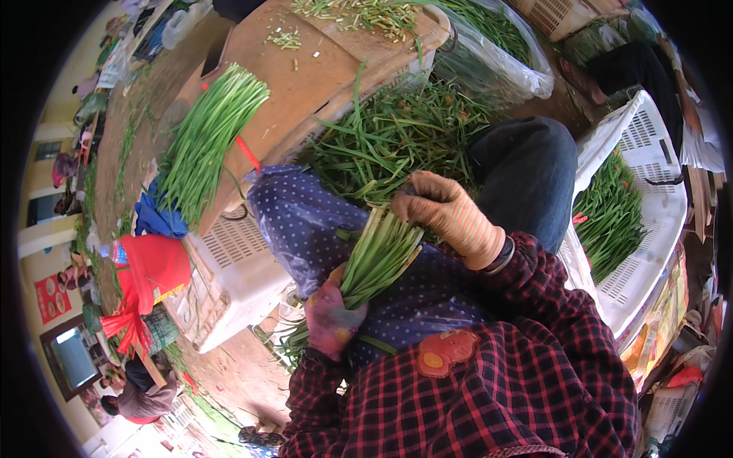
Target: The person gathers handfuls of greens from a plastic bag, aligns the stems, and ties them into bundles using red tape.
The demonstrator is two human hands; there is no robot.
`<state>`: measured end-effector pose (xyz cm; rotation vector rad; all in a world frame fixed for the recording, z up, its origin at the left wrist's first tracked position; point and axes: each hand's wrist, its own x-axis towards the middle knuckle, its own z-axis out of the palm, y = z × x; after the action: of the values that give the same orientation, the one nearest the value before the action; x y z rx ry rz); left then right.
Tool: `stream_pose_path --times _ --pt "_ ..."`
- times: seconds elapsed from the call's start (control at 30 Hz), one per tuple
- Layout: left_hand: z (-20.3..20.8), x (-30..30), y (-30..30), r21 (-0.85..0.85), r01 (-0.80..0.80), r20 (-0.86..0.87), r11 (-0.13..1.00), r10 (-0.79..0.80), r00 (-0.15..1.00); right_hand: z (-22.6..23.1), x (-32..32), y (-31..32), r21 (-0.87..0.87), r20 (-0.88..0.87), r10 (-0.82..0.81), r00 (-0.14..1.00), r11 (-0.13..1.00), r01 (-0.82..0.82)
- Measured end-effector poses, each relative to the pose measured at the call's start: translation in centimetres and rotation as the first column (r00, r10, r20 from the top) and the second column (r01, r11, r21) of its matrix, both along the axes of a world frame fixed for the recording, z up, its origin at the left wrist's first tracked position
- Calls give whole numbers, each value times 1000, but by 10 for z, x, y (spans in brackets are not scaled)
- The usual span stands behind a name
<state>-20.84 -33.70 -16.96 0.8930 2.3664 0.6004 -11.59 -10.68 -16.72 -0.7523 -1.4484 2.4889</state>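
My left hand point(334, 317), in a stained pinkish glove, is wrapped round the lower part of a bunch of garlic chives point(379, 256) above my lap. The pale stalk ends point up and away from me. At those ends my right hand point(450, 217), in a striped knit glove, has its fingers curled in a pinch; its fingertips are partly hidden. Just beyond lies a heap of loose green leaves point(397, 141), some yellowed. A blue polka-dot apron point(305, 221) covers part of my legs.
On the wooden board point(294, 80) at far left lie a large bundle of chives point(214, 137), a phone point(217, 53) and trimmed stalk bits point(359, 15). A white crate point(641, 145) with greens stands at right. A red bag point(156, 267) hangs at left; a plastic bag of greens point(496, 46) stands far off.
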Motion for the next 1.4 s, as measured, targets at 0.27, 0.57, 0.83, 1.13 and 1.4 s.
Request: stream_pose_path --times 0.27,0.57,0.83,1.13,1.4 --pt "11 -53 -8 -84 45 -578 995 -86 812 22 0 24 673 -10 -32 999 739 30" --pt "-3 -64 -3 -177 85 -599 981 -175 781 19 -45 -7 998 35 120 992 -61 -28" --pt "-8 -62 1 -140 171 -638 975 -221 738 20 -34 -1 950 266 280 922 85 -300" --pt "-10 -62 1 -200 253 -732 947 -316 604 -13 -24 9 526 -112 -181 977 824 213" --pt "-10 -62 3 -206 284 -731 937 -340 591 -7 -80 27 882 364 456 812 111 -458"
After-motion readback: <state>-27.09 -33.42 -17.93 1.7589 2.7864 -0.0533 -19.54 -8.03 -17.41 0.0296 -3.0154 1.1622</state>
